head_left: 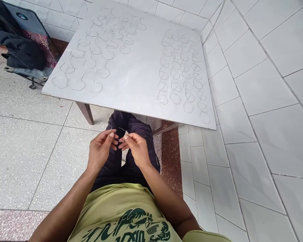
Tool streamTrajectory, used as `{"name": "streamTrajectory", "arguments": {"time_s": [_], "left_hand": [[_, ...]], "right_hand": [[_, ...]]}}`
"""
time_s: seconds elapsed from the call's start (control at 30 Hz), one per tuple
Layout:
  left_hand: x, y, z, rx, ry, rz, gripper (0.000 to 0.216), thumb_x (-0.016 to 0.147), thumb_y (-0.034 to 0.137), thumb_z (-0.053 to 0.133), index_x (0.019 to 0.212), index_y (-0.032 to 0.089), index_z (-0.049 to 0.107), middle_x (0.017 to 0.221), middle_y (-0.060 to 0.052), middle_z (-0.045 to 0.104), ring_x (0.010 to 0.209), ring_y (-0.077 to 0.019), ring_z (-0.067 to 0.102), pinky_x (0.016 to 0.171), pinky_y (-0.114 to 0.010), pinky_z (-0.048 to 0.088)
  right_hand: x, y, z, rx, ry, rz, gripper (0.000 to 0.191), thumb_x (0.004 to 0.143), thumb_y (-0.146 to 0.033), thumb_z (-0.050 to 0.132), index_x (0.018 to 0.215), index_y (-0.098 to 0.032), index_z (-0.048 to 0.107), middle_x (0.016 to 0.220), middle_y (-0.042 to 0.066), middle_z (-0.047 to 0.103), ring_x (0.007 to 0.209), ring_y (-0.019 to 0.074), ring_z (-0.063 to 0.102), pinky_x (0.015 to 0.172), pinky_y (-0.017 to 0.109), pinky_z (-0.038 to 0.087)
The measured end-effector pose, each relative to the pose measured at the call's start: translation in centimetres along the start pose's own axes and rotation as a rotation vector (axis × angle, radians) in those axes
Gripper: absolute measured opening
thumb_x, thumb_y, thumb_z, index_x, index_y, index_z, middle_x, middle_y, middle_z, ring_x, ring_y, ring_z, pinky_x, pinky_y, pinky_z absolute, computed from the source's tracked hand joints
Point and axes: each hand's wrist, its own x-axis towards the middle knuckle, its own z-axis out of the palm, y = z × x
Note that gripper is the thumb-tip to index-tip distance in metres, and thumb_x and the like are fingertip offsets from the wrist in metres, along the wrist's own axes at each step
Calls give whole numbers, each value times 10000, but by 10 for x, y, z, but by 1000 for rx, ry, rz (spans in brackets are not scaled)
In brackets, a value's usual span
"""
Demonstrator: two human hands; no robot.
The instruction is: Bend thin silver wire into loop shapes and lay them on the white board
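My left hand (101,148) and my right hand (135,146) meet above my lap, below the front edge of a white board table (136,70). Both pinch a thin piece of bent wire (118,131) between thumb and fingertips, and its two ends curl upward between the hands. On the table lie several bent wire loops in two groups, larger open loops (96,50) on the left and smaller figure-eight loops (183,74) on the right.
A folding chair with dark clothes and a patterned cloth (22,43) stands at the left rear. A white tiled wall (262,101) runs along the right. The speckled tile floor (27,144) spreads to the left.
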Motion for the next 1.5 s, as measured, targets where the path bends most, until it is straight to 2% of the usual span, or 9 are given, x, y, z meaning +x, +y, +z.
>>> {"name": "streamTrajectory", "arguments": {"time_s": [0.17, 0.47, 0.77, 0.93, 1.13, 1.2, 1.27, 1.37, 1.5], "left_hand": [[1, -2, -1, 74, 7, 5, 357, 988, 457, 659, 1127, 145, 764, 717, -14, 673, 560, -131, 620, 526, -251, 542], [-5, -16, -3, 165, -9, -27, 336, 984, 473, 653, 1045, 170, 785, 645, -12, 676, 500, -136, 615, 448, -237, 511], [-9, -17, -4, 219, -57, -12, 378, 1011, 485, 610, 1138, 163, 760, 623, 2, 647, 499, -127, 606, 448, -216, 499], [-9, -21, -9, 301, -117, 2, 420, 1038, 509, 550, 1251, 189, 721, 627, 15, 649, 504, -129, 609, 466, -217, 505], [-12, -20, -15, 384, -183, -10, 387, 1074, 475, 475, 1240, 198, 689, 575, 37, 614, 457, -124, 584, 481, -224, 481], [-12, -16, -19, 354, -241, -48, 379, 1068, 481, 487, 1187, 190, 698, 563, 38, 613, 443, -120, 570, 483, -226, 474], [-12, -12, -24, 300, -320, -105, 380, 1052, 498, 519, 1126, 178, 711, 553, 34, 613, 431, -116, 545, 470, -224, 456], [-12, -4, -32, 225, -452, -188, 391, 1028, 522, 563, 1062, 168, 725, 531, 34, 589, 423, -109, 501, 441, -218, 414], [-11, 4, -37, 173, -541, -255, 398, 1013, 538, 590, 1033, 168, 737, 513, 27, 577, 404, -102, 452, 409, -216, 354]], "right_hand": [[-1, 5, -3, -284, -12, -77, 362, 979, -562, 611, 814, -240, 613, 724, -2, 721, 568, 149, 696, 549, 253, 543], [-1, 9, -4, -1105, 55, -398, 370, 1095, -366, 383, 777, -240, 526, 767, 77, 701, 717, 203, 675, 694, 300, 467], [1, 19, -8, -1170, 11, -482, 345, 1104, -310, 395, 774, -239, 468, 681, 16, 622, 633, 154, 609, 643, 268, 388], [5, 20, -16, -1112, -144, -610, 358, 1112, -319, 398, 766, -237, 434, 656, -6, 552, 591, 142, 550, 623, 284, 353], [3, 11, -27, -1027, -322, -569, 347, 1106, -334, 461, 779, -225, 499, 671, -20, 544, 603, 129, 533, 628, 274, 382], [4, -1, -31, -994, -329, -584, 287, 1108, -319, 462, 873, -210, 587, 754, 11, 625, 689, 149, 596, 692, 279, 461], [8, -18, -35, -996, -339, -678, 191, 1099, -257, 472, 1093, -197, 653, 1023, 81, 724, 961, 199, 669, 891, 338, 533], [18, -44, -37, -1123, -515, -874, 319, 1062, -172, 522, 1357, -242, 620, 1501, 106, 589, 1456, 282, 453, 1180, 514, 433], [33, -64, -36, -1259, -747, -994, 257, 1046, -187, 575, 1265, -264, 686, 1620, 58, 474, 1583, 302, 282, 1229, 573, 388]]}}
